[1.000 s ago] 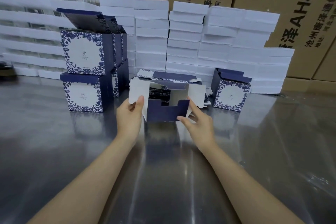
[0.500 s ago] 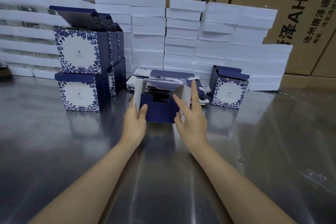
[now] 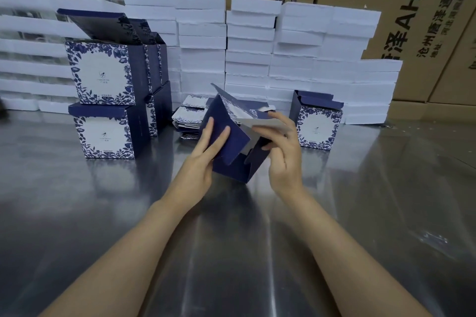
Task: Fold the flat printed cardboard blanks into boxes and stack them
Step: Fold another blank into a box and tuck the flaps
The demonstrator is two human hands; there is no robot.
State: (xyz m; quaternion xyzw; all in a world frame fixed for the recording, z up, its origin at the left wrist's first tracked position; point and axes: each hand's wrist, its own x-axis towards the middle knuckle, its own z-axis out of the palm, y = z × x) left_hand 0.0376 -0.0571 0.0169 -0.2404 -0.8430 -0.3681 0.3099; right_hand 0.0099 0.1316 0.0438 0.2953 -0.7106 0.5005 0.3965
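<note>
Table (image 3: 98,213) of shiny metal carries all the things. In its middle, both hands are on 1 half-folded box (image 3: 231,167), dark blue outside and white inside. The box is tilted, with 1 corner pointing down to the table; whether that corner touches the surface, I cannot tell. The left hand (image 3: 203,159) lies with straight fingers flat on a blue flap and presses on it. The right hand (image 3: 283,154) grips the right side of the box: its fingers curl over a white flap, and the thumb is on the blue wall under it. The 2 hands are apart, with the box between them.

Just behind the box lies a low pile of flat blanks (image 3: 189,117). At the left stand the finished boxes (image 3: 103,72), stacked 2 high, with a blue flower print around a white square; the upper ones have the lid open. A single box (image 3: 318,123) of the same print stands at the right, near the right hand. Behind everything are stacks of white packs (image 3: 252,44) and brown cartons (image 3: 386,20).
</note>
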